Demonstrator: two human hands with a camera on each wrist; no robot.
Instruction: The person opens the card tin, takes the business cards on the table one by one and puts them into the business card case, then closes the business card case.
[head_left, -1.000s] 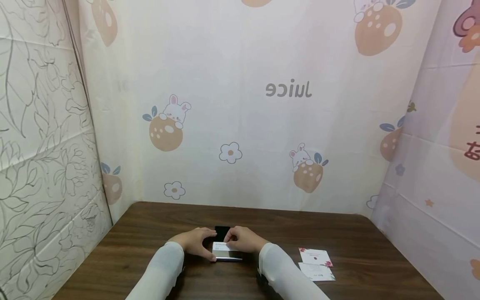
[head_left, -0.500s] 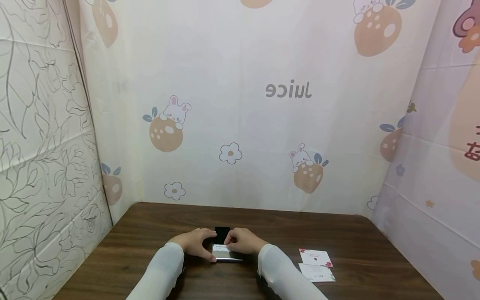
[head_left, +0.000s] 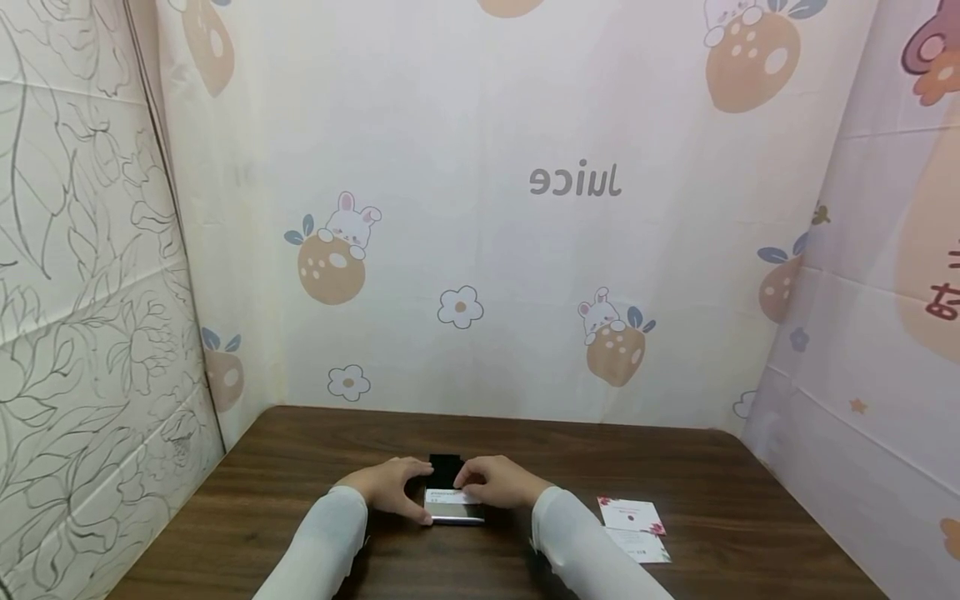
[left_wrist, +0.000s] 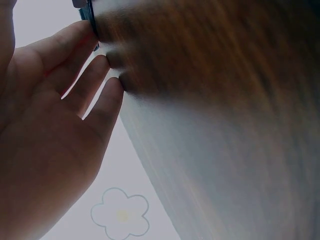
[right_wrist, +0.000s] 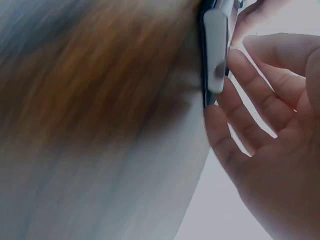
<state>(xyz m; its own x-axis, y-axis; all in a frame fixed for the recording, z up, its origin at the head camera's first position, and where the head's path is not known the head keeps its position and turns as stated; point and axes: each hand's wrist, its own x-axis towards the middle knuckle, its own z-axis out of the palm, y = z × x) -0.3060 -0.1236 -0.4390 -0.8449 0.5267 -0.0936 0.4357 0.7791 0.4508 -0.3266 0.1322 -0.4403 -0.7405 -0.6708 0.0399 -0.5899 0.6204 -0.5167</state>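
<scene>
A metal business card case (head_left: 453, 510) lies on the table with its black lid (head_left: 444, 471) folded back away from me. A white printed card (head_left: 442, 496) shows in its far part. My left hand (head_left: 386, 486) spans the case's left side, thumb at the near corner and index fingertip by the lid. At the right side is my right hand (head_left: 501, 482), index and thumb tips over the card's right end. In the right wrist view its other fingers, loosely bent, touch the case (right_wrist: 216, 50). Whether the right thumb and index pinch the card is hidden.
Two white cards with floral corners, the upper one (head_left: 632, 515) and the lower one (head_left: 643, 547), lie overlapping to the right of my right forearm. The dark wooden table (head_left: 300, 467) meets a printed curtain (head_left: 480, 367) at its far edge.
My right hand and sleeve have shifted slightly right over the last half second. The left hand stays at the case. The white card sits a little nearer to me than a second ago.
</scene>
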